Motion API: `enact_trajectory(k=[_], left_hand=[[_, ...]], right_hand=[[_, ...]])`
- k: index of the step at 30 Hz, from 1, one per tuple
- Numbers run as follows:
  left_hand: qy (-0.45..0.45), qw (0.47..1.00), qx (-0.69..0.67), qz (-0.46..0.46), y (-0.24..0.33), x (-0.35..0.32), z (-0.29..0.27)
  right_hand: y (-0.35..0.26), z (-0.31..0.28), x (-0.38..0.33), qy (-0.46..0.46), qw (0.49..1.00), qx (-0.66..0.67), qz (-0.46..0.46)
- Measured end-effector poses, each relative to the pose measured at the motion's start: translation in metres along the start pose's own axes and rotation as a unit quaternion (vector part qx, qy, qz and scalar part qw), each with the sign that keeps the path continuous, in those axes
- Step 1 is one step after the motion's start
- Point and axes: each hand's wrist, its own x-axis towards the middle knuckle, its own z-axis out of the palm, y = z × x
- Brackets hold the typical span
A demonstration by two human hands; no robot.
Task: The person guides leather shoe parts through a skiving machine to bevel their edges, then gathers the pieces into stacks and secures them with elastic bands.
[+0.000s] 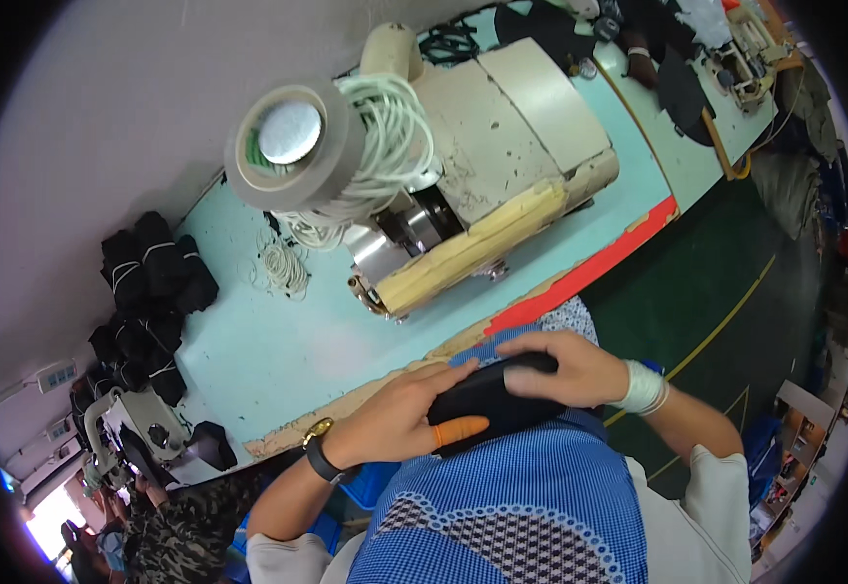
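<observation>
Over my lap, against the blue checked apron, is a black roll of what looks like fabric. My left hand grips its left end, with an orange cover on the thumb lying along the near side. At the other end my right hand holds the roll between thumb and fingers; it is slightly blurred. White bands circle my right wrist. The undersides of both hands' grips are hidden.
Ahead, a cream sewing machine stands on a pale turquoise table with a red front strip. A tape roll and white cord loops rest by it. Tied black bundles lie left; a camouflage-clad person sits lower left.
</observation>
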Motion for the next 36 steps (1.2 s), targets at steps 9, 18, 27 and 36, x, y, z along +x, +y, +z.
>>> enact_trajectory(k=[9,18,27,36], left_hand=[[0.044,0.998,0.038,-0.036,-0.002,-0.005,0.014],[-0.002,0.998,0.027,-0.053,0.013,-0.008,0.008],[0.237,0.943,-0.140,-0.185,-0.038,-0.010,-0.040],[0.220,0.972,-0.011,-0.081,-0.096,-0.031,-0.088]], right_hand=[[0.002,0.041,0.009,0.149,0.966,0.189,0.100],[-0.001,0.043,0.017,0.127,0.982,0.139,0.034],[-0.015,-0.016,0.043,0.114,0.993,-0.006,-0.006],[-0.041,-0.048,0.106,0.109,0.967,-0.206,-0.104]])
